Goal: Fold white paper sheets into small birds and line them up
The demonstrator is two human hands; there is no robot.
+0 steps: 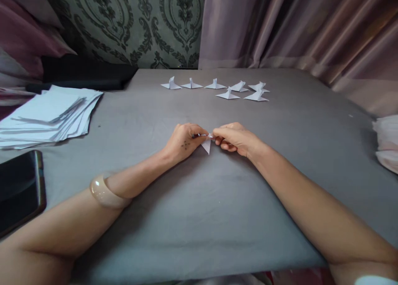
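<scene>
A small piece of folded white paper (207, 146) is held between my two hands over the middle of the grey cloth-covered table (192, 218). My left hand (185, 139) pinches it from the left, thumb and fingertips together. From the right, my right hand (234, 136) pinches its upper tip, with the other fingers curled under. One pointed white flap hangs down below the fingertips. Much of the paper is hidden behind the fingers, so its full shape cannot be made out.
Several folded paper figures (228, 94) stand in loose rows at the back. A stack of white paper (46, 115) lies at the left, with a black cloth (87, 73) behind it. Nearer is a dark phone (21, 189). A whitish bundle (387, 140) sits at the right edge.
</scene>
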